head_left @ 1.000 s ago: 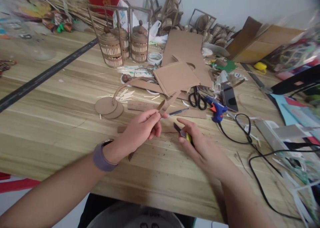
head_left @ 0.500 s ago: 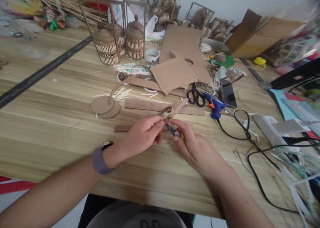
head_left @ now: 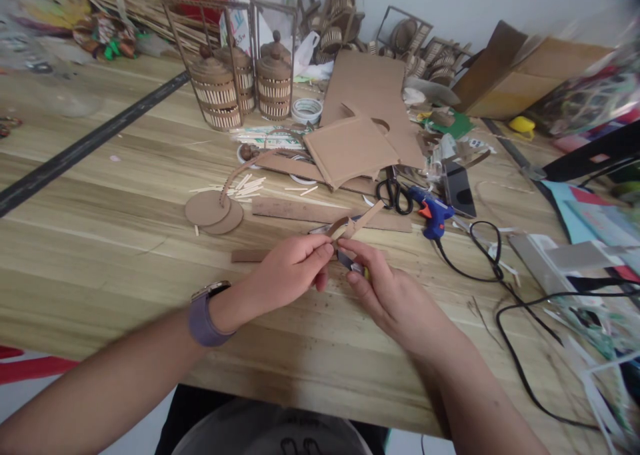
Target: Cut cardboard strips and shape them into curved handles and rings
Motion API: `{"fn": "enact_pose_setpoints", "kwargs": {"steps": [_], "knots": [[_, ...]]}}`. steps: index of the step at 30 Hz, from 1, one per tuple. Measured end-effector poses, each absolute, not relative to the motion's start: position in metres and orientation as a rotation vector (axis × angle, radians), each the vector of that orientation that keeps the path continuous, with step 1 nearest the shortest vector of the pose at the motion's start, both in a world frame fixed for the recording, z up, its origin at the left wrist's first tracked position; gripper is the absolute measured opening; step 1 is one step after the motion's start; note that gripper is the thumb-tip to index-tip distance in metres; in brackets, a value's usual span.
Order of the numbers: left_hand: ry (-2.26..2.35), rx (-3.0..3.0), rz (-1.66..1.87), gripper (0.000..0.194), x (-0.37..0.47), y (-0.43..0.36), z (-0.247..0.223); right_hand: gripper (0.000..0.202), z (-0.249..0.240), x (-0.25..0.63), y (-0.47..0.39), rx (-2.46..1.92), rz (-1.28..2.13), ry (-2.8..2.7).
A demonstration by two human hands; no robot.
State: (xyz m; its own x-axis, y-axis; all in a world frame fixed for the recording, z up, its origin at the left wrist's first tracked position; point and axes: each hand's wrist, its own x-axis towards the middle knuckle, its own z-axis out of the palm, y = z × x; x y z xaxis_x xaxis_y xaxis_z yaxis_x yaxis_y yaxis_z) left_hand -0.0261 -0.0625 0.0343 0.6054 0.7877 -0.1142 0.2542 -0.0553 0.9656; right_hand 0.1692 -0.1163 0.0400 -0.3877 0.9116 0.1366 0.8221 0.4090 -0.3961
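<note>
My left hand, with a watch on its wrist, pinches a curled cardboard strip between thumb and fingers. The strip bends into a loop, and its free end points up to the right. My right hand is closed on a small utility knife, whose dark blade shows beside the strip; most of its yellowish handle is hidden in the palm. My right fingertips also touch the strip. Behind the hands lie a flat cardboard strip and, further left, cardboard discs. Another strip runs under my left hand.
Black scissors and a blue glue gun with a trailing black cable lie right of centre. Cardboard sheets, a tape roll and small slatted cages stand or lie further back. Short sticks are scattered near the discs.
The curled strip has turned slightly in my fingers, its loop now more open to view. Both hands keep nearly the same place, and the whole view has shifted a little.
</note>
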Motion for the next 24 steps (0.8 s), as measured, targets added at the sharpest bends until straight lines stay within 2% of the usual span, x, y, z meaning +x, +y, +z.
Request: {"fn": "enact_pose_setpoints", "kwargs": {"steps": [8, 13, 18, 24], "knots": [[0.849, 1.715, 0.563, 0.030, -0.0263, -0.0639, 0.0362, 0.037, 0.0433, 0.1693, -0.1159, -1.500, 0.509, -2.267], [0.846, 1.742, 0.570, 0.034, -0.0264, -0.0637, 0.0351, 0.035, 0.0429, 0.1710, -0.1157, -1.450, 0.648, -2.160], [0.856, 1.724, 0.578, 0.034, -0.0266, -0.0635, 0.0359, 0.040, 0.0439, 0.1710, -0.1159, -1.467, 0.789, -2.124], [0.846, 1.727, 0.580, 0.031, -0.0266, -0.0643, 0.0337, 0.042, 0.0428, 0.1702, -0.1168, -1.499, 0.763, -2.173]]}}
